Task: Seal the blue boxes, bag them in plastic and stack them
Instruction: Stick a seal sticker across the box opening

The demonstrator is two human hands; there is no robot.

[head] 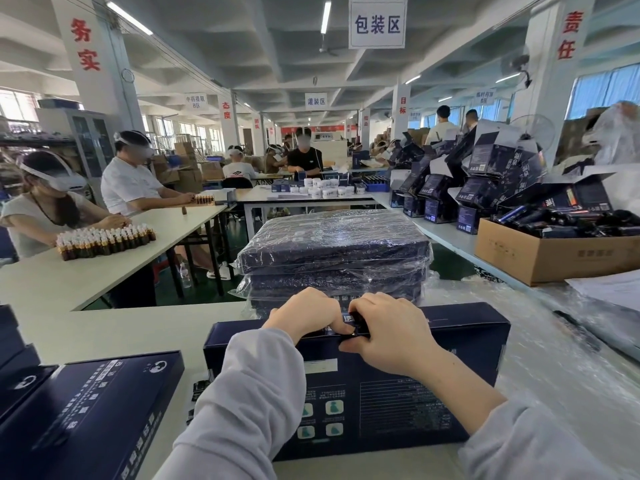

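At lower left a second box [86, 410] lies flat on the worktop [104, 330]. At lower centre the left hand [304, 315] and right hand [388, 327], side by side, each clamp curled fingers on the upper edge of the blue box [415, 393]; just behind it stands the plastic-bagged stack [332, 251].

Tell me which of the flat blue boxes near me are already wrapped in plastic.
The stack straight ahead: crinkled clear plastic covers it. The middle box, gripped by the left hand and right hand, and the lower-left box are bare.
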